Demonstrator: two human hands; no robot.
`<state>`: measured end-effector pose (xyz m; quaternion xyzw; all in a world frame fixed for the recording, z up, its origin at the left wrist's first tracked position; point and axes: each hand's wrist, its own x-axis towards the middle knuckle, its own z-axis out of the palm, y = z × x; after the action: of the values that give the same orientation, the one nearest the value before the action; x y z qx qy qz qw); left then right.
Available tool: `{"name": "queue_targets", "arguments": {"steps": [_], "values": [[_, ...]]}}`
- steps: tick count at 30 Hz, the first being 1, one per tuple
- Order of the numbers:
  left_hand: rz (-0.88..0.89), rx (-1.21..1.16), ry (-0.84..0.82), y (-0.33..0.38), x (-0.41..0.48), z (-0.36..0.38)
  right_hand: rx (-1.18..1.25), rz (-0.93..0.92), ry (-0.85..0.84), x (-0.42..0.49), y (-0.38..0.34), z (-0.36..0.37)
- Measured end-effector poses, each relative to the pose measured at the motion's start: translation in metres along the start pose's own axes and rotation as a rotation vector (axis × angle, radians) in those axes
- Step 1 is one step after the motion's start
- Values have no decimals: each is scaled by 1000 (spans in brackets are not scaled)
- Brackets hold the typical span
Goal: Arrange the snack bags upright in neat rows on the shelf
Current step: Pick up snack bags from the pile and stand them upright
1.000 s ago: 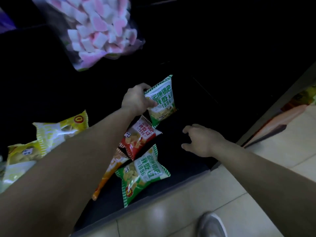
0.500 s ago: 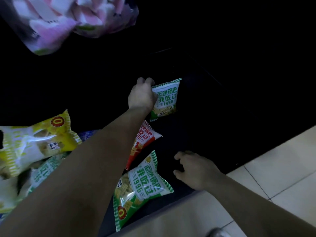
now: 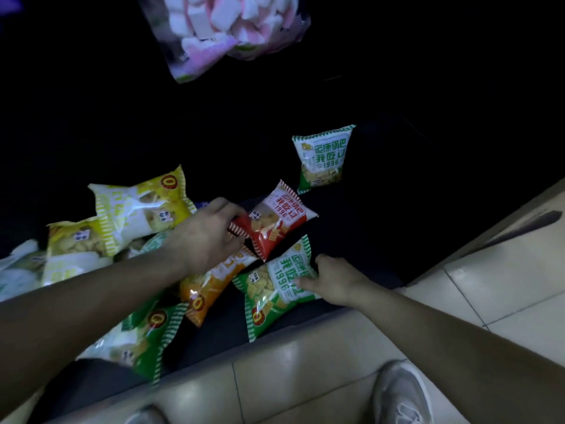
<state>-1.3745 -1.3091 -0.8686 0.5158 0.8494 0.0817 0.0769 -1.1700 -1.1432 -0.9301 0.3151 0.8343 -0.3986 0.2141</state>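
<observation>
Shelf [image 3: 367, 240]: dark and low, its front edge running along a tiled floor [image 3: 489, 286].
Left hand [image 3: 208, 237]: fingers curled round the near end of the red bag [image 3: 275, 221], gripping it mid-shelf.
Red bag: tilted, its far end pointing to the back right, overlapping the bags below it.
Right hand [image 3: 336, 280]: thumb on the face of the front green bag [image 3: 272, 289], fingers curled over its right edge, holding it.
Front green bag: flat, at the shelf's front edge.
Back green bag [image 3: 322, 159]: upright and alone, toward the back right.
Orange bag [image 3: 211, 286]: flat, under the red bag and the left hand.
Yellow bags [image 3: 137, 206]: heaped on the left side.
Left green bag [image 3: 146, 335]: flat at the front left, partly under the left forearm.
Marshmallow bag [image 3: 226, 32]: above, at the back.
Shoe [image 3: 400, 396]: on the floor, near the front edge.
</observation>
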Motion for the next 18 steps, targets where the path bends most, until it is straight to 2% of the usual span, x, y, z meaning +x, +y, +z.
{"name": "queue_targets", "arguments": {"steps": [3, 6, 11, 18], "values": [[-37, 29, -62, -13, -36, -1, 73, 39, 39, -5, -11, 9], [-69, -61, -64, -14, -51, 4, 137, 57, 28, -8, -19, 12], [-85, -260, -28, -5, -57, 15, 145, -63, 94, -11, -32, -2], [2, -232, -4, 12, -46, -1, -209, -292, 194, -21, -54, -40]]}}
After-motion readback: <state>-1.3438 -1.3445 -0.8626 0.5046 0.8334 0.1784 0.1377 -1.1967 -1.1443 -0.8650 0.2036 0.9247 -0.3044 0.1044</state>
